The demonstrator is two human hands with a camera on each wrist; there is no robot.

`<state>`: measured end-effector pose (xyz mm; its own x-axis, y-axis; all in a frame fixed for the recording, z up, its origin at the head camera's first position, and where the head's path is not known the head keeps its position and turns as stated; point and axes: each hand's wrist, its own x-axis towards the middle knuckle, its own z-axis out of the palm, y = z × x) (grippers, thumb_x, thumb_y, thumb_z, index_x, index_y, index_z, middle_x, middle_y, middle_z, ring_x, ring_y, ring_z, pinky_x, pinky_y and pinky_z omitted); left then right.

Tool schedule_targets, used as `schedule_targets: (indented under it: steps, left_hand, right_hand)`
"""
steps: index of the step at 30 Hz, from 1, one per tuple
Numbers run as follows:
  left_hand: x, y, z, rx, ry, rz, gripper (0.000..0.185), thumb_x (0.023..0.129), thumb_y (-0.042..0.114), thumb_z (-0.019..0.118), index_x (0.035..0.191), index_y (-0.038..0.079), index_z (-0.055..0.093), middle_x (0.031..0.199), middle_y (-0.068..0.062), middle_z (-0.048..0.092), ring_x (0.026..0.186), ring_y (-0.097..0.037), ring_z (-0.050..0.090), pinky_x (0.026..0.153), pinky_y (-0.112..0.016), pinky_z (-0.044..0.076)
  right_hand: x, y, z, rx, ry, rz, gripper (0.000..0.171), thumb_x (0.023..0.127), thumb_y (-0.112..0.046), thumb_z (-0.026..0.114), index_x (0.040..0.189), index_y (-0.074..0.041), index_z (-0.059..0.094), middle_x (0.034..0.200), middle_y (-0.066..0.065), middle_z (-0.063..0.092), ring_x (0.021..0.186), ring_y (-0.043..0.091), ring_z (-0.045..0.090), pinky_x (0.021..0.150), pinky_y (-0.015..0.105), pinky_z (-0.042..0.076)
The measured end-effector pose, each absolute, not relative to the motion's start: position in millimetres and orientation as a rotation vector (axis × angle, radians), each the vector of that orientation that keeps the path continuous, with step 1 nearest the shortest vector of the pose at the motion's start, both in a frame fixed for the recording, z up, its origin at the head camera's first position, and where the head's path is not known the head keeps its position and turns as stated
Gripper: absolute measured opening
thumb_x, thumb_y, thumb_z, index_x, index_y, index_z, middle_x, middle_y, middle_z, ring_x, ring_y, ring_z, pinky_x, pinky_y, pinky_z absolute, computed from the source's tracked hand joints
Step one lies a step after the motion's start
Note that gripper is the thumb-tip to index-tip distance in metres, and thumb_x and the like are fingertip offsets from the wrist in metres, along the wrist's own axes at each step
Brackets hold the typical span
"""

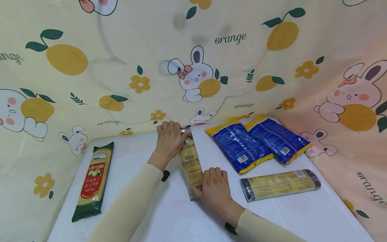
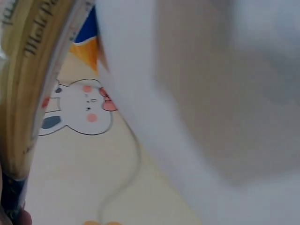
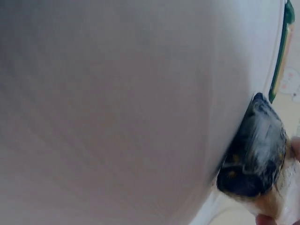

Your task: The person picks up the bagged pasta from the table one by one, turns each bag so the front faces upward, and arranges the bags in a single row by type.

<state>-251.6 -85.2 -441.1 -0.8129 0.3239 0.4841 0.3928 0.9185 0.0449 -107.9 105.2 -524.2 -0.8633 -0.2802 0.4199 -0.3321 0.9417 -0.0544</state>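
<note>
A clear-wrapped packet of long pasta [image 1: 191, 159] with dark ends lies lengthwise between the two hands in the head view. At its far end the left hand [image 1: 167, 139] grips it, thumb on the right side. Around the near end, the right hand [image 1: 216, 188] holds it, thumb on the left. The left wrist view shows the pasta packet [image 2: 30, 79] running down the left edge, with fingertips at the bottom corner. In the right wrist view the packet's dark end [image 3: 253, 150] shows, fingertips beside it.
A green and gold pasta packet [image 1: 95, 178] with a red label lies at the left. To the right are two overlapping blue and yellow bags [image 1: 242, 144] and a second clear pasta packet [image 1: 281, 185]. Patterned cloth [image 1: 127, 67] hangs around the white table [image 1: 133, 174].
</note>
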Motion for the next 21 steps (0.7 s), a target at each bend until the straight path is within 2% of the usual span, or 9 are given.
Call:
schedule_targets:
  steps: [7,11,21]
  left_hand:
    - [-260,-93,-453,-0.601,-2.627,-0.181,0.05,0.109,0.05,0.05,0.091,0.004,0.05,0.086,-0.013,0.047,0.087,-0.035,0.043,0.078,-0.045,0.027]
    - [-264,-93,-459,-0.589,-2.659,-0.189,0.051,0.11,0.051,0.048,0.089,0.004,0.048,0.085,-0.012,0.046,0.087,-0.035,0.041,0.079,-0.045,0.028]
    - [-270,-88,-466,-0.589,-2.73,-0.142,0.054,0.11,0.054,0.045,0.092,0.004,0.052,0.09,-0.014,0.052,0.092,-0.036,0.046,0.083,-0.048,0.034]
  right_hand:
    - [-95,113,-524,0.617,-2.664,0.134,0.057,0.093,-0.063,0.07,0.084,-0.01,0.054,0.076,0.001,0.042,0.076,0.024,0.043,0.075,0.041,0.04]
    - [-93,115,-526,0.647,-2.69,0.139,0.056,0.094,-0.063,0.07,0.084,-0.01,0.052,0.076,0.0,0.04,0.077,0.023,0.041,0.075,0.04,0.039]
    - [-93,110,-528,0.624,-2.719,0.105,0.059,0.094,-0.066,0.068,0.083,-0.01,0.053,0.075,0.001,0.04,0.076,0.023,0.043,0.074,0.039,0.038]
